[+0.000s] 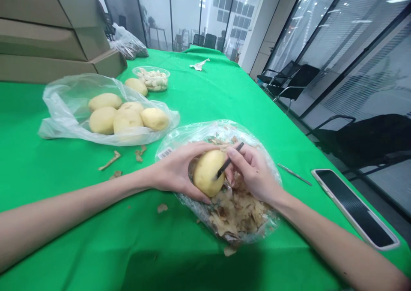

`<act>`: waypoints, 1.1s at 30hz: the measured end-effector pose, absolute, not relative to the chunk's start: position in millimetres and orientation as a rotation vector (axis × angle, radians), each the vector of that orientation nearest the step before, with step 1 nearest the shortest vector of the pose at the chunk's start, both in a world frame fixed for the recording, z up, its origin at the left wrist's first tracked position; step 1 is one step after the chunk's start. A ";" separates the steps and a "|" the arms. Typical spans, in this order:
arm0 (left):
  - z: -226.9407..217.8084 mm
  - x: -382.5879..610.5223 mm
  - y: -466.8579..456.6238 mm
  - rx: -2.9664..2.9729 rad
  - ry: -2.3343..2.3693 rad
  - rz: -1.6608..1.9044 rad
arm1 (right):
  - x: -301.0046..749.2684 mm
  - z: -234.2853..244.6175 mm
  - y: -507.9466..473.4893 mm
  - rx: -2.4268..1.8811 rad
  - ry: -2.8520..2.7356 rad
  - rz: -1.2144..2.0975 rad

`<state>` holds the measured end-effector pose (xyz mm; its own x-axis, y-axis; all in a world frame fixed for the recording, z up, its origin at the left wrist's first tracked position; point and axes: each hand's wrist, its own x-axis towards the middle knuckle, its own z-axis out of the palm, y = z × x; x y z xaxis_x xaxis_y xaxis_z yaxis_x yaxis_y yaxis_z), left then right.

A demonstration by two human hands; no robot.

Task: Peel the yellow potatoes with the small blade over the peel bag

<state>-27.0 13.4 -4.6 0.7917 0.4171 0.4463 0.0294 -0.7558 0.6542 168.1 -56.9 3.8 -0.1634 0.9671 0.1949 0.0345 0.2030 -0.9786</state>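
The left grip (176,171) is curled around a peeled yellow potato (207,173), with the palm and the fingers against its side, and it holds the potato firmly above the middle of a clear plastic bag (189,132). The right grip (252,173) is closed on a thin peeler (228,161) with a dark handle, and the end of this tool touches the potato on the side that faces the right hand. The two hands are very close, and the potato is between them.

Inside the clear plastic bag lies a thick pile of brown and pale potato peels (237,214). Some loose peels (109,160) lie on the green cloth of the bench (192,98), left of this bag and near the left forearm.

Further to the left, a second plastic bag (64,119) holds a group of peeled potatoes (128,119), and one more potato (136,86) sits at its far edge. Just behind it is a clear bowl (150,72) with pale pieces inside; I cannot tell exactly what they are. To the right of the hands, a slim metal tool (294,174) lies on the cloth, and a smartphone (353,209) rests face up near the bench edge. Cardboard boxes (48,38) are stacked at the far left corner, and black chairs (289,81) stand beyond the right edge.
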 end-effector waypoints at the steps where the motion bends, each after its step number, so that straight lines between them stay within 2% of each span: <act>1: -4.8 -27.1 13.4 2.331 0.331 0.779 | 167.3 5.3 -57.9 -1.021 -1.475 1.140; 33: -5.5 -32.5 15.5 2.350 0.368 0.691 | 169.4 -2.2 -52.6 -1.032 -1.403 1.191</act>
